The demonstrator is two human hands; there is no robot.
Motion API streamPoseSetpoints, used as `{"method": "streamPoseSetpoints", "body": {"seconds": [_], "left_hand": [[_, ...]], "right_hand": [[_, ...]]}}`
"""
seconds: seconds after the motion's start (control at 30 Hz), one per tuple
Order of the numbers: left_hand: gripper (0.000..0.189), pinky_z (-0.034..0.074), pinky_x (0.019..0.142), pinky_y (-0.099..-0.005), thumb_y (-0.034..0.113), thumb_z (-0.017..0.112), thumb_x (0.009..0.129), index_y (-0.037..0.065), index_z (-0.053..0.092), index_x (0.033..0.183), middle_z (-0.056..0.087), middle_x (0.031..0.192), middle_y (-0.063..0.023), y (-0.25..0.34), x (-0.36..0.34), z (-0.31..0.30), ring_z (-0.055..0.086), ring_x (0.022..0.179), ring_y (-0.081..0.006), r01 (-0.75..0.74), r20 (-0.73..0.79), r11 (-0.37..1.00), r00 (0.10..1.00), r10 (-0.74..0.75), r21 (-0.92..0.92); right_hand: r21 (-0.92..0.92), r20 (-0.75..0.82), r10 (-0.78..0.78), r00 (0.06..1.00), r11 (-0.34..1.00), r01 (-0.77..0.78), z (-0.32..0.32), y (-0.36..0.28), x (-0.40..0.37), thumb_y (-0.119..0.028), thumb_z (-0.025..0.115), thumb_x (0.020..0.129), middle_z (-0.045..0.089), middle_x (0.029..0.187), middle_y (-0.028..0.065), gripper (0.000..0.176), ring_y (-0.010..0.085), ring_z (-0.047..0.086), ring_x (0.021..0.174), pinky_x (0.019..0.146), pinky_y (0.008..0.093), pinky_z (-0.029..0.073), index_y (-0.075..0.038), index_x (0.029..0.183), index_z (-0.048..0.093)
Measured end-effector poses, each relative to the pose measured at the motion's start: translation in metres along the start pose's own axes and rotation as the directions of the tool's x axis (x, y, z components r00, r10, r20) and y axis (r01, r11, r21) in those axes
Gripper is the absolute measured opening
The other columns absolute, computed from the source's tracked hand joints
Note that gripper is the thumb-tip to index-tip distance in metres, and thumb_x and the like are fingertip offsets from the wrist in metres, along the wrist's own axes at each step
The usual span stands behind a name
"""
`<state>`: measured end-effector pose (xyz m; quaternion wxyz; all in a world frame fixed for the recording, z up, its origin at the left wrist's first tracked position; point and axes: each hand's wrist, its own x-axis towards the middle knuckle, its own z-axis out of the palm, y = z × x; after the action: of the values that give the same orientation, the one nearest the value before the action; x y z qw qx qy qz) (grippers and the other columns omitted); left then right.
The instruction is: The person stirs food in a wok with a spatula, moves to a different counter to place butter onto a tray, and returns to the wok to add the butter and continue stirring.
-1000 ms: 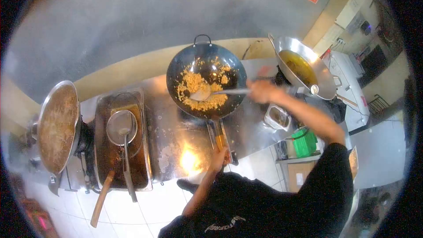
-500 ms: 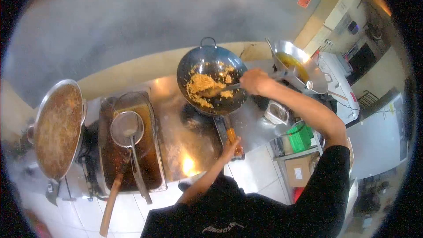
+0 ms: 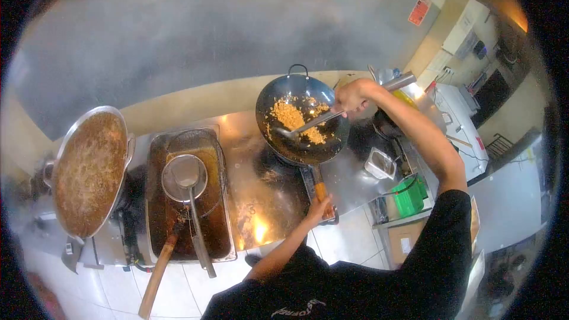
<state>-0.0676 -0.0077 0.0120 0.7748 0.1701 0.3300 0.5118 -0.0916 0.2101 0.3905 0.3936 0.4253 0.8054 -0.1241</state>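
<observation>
A dark wok stands on the stove, holding loose orange-yellow grains that look like fried rice. Its wooden handle points toward me, and my left hand is closed around it. My right hand is above the wok's right rim, wrapped around the long metal shaft of a wok ladle. The ladle's head rests among the grains on the left side of the wok, while its thick handle end sticks out beyond my hand to the upper right.
Left of the wok, a strainer lies over a rectangular tray of dark liquid. Farther left stands a big pan of brown bubbling liquid. On the right are a small metal container, a green basket and a partly hidden second wok.
The ladle has turned, its handle end now pointing to the upper right and its head further left among the grains. My view has shifted, so the scene sits lower and further right.
</observation>
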Motion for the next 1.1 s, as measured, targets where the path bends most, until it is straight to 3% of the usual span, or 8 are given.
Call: {"method": "streamPoseSetpoints", "body": {"seconds": [0.1,0.2,0.43,0.47,0.53,0.9,0.97,1.1], "left_hand": [[0.034,0.051,0.045,-0.0292,0.037,0.065,0.085,0.01,0.047,0.093,0.054,0.067,-0.0037,0.001,0.0,0.006,0.056,0.051,-0.0138,-0.018,-0.03,0.999,0.999,0.016,-0.045],[0.03,0.05,0.044,-0.028,0.036,0.064,0.086,0.01,0.05,0.092,0.054,0.066,-0.0025,0.002,-0.004,0.006,0.054,0.049,-0.0128,0.062,-0.095,0.996,0.994,-0.056,0.059],[0.032,0.049,0.043,-0.0267,0.036,0.063,0.086,0.009,0.052,0.097,0.054,0.065,-0.0018,-0.003,0.006,0.009,0.055,0.05,-0.0126,0.028,-0.134,1.0,0.991,-0.026,0.011],[0.031,0.048,0.042,-0.0264,0.036,0.063,0.087,0.009,0.052,0.097,0.054,0.065,-0.0018,-0.003,0.008,0.009,0.055,0.05,-0.0125,-0.006,-0.123,1.0,0.992,0.01,0.031],[0.03,0.047,0.042,-0.0261,0.035,0.063,0.087,0.01,0.051,0.096,0.053,0.065,-0.0018,-0.013,0.006,0.01,0.055,0.05,-0.0123,-0.014,-0.113,0.999,0.993,0.019,0.049],[0.024,0.046,0.042,-0.0268,0.031,0.059,0.09,0.011,0.048,0.097,0.052,0.064,-0.002,-0.004,0.004,0.019,0.053,0.048,-0.0127,-0.016,-0.121,1.0,0.993,0.015,-0.008],[0.023,0.046,0.042,-0.0269,0.031,0.059,0.09,0.011,0.049,0.094,0.052,0.063,-0.0019,-0.002,0.004,0.02,0.054,0.048,-0.0133,-0.006,-0.115,1.0,0.993,0.002,-0.029],[0.023,0.046,0.041,-0.0272,0.031,0.059,0.09,0.01,0.049,0.093,0.053,0.063,-0.0022,-0.007,0.003,0.016,0.055,0.048,-0.0137,0.015,-0.11,0.999,0.994,-0.02,-0.045]], "right_hand": [[0.094,0.045,-0.046,0.998,0.995,0.041,0.002,-0.006,0.023,-0.039,0.044,0.094,0.049,0.054,0.0034,0.041,0.0153,0.042,0.04,0.037,0.0296,0.034,-0.004,0.083,0.061],[-0.027,-0.21,0.104,0.972,0.993,-0.112,0.026,0.021,0.082,-0.026,0.044,0.093,0.053,0.055,0.0077,0.03,0.02,0.049,0.043,0.04,0.0332,0.039,-0.003,0.082,0.059],[-0.255,-0.102,-0.008,0.995,0.967,-0.019,0.037,0.064,-0.009,-0.033,0.048,0.092,0.064,0.078,0.0135,0.038,0.0262,0.065,0.072,0.064,0.041,0.052,0.0,0.081,0.064],[-0.327,-0.271,-0.074,0.96,0.945,-0.019,0.055,0.066,0.009,-0.031,0.051,0.09,0.066,0.085,0.0159,0.036,0.0303,0.065,0.082,0.074,0.043,0.052,0.001,0.088,0.065],[-0.364,-0.537,-0.186,0.823,0.931,-0.027,0.092,0.075,0.06,-0.019,0.061,0.076,0.068,0.081,0.017,0.021,0.032,0.067,0.077,0.063,0.0418,0.054,0.0,0.081,0.069],[-0.479,-0.225,-0.284,0.932,0.865,0.148,0.108,0.107,-0.028,-0.008,0.06,0.073,0.066,0.097,0.0195,0.023,0.0337,0.065,0.09,0.07,0.0429,0.053,0.002,0.093,0.067],[-0.337,-0.202,-0.109,0.973,0.941,0.036,0.111,0.086,-0.042,-0.007,0.058,0.075,0.066,0.092,0.0187,0.025,0.0353,0.064,0.09,0.071,0.0444,0.053,0.002,0.097,0.065],[-0.219,-0.603,-0.142,0.785,0.976,0.008,0.167,0.073,0.04,-0.012,0.055,0.08,0.067,0.09,0.0176,0.02,0.033,0.066,0.085,0.069,0.044,0.054,-0.001,0.09,0.068]]}}
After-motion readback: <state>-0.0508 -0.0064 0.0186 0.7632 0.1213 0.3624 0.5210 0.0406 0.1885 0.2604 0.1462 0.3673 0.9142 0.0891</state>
